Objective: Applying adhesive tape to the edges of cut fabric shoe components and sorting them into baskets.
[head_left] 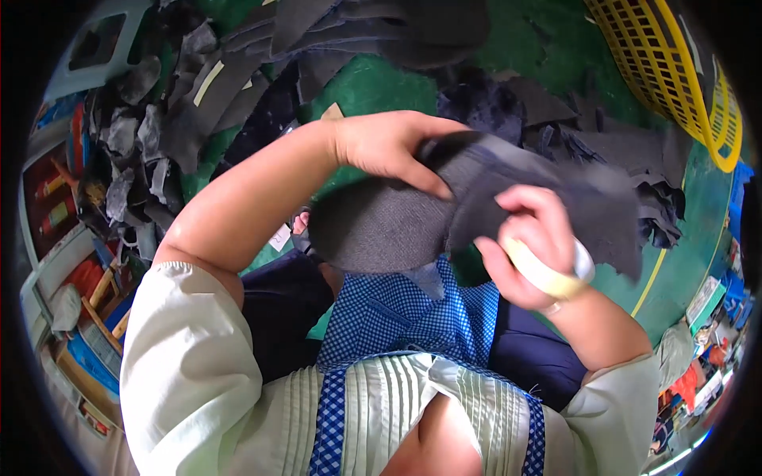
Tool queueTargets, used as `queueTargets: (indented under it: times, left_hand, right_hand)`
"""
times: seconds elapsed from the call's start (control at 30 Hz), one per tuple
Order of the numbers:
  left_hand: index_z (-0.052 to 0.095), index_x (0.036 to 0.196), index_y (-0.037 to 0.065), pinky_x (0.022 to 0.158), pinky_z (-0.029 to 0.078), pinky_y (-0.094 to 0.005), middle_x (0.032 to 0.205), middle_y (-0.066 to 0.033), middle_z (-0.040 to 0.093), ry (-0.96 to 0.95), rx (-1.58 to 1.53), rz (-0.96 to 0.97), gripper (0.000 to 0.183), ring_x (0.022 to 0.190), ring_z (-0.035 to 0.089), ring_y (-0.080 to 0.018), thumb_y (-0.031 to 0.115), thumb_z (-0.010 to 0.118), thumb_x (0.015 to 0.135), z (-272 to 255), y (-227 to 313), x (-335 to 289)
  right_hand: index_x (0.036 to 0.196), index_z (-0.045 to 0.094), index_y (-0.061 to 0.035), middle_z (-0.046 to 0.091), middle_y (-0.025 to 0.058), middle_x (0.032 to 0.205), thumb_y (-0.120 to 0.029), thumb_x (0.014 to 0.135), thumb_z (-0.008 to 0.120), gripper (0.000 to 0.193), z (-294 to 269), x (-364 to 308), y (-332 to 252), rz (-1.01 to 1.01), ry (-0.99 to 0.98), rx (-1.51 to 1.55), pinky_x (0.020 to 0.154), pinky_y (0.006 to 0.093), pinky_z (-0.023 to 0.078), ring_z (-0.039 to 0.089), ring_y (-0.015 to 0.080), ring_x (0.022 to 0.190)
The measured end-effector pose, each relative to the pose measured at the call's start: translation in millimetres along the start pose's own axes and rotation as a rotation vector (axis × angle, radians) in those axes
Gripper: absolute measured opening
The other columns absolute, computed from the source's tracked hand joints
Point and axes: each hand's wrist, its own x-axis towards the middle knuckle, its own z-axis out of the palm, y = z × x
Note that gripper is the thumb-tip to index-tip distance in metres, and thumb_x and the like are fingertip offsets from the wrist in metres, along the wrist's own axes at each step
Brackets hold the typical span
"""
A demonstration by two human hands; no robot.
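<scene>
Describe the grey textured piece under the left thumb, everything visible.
The grey textured piece looks like a thin sheet with a rounded left end and a fine-grained face, perhaps fabric or rubber. It is held up in front of the body; its lower edge meets the blue checked apron in the picture. The left hand grips it from above, thumb across its face. Toward the right, smoother dark material overlaps or joins it; motion blur hides which.

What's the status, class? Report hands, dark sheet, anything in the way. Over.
Left hand gripping dark grey textured sheet. Right hand half-open nearby, pale ring around it. No obstruction visible at hands; dark scraps on green floor beyond.
</scene>
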Motion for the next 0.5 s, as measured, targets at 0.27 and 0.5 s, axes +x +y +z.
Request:
queueTargets:
  times: [0.27, 0.5]
  left_hand:
    - [0.059, 0.124, 0.019, 0.092, 0.040, -0.0425, 0.101, -0.0077, 0.065, 0.553, 1.397, -0.463, 0.043, 0.102, 0.061, -0.0247, 0.013, 0.056, 0.082, -47, -163, -18]
    - [0.060, 0.101, 0.011, 0.085, 0.044, -0.0411, 0.108, -0.0089, 0.061, 1.106, 1.073, 0.110, 0.029, 0.104, 0.058, -0.0258, 0.014, 0.064, 0.072, 6, -106, 13]
  right_hand:
    - [0.084, 0.056, -0.0032, 0.054, 0.0179, 0.113, -0.014, 0.068, 0.077, 0.028, 137, -28, 135, 0.165, -0.151, -0.312, 0.078, 0.0418, 0.052, 0.060, 0.0322, 0.091]
    - [0.118, 0.051, -0.0080, 0.052, 0.0065, 0.090, -0.023, 0.055, 0.092, 0.077, 142, 11, 145, 0.487, 0.059, 0.183, 0.071, 0.0316, 0.049, 0.053, 0.0189, 0.077]
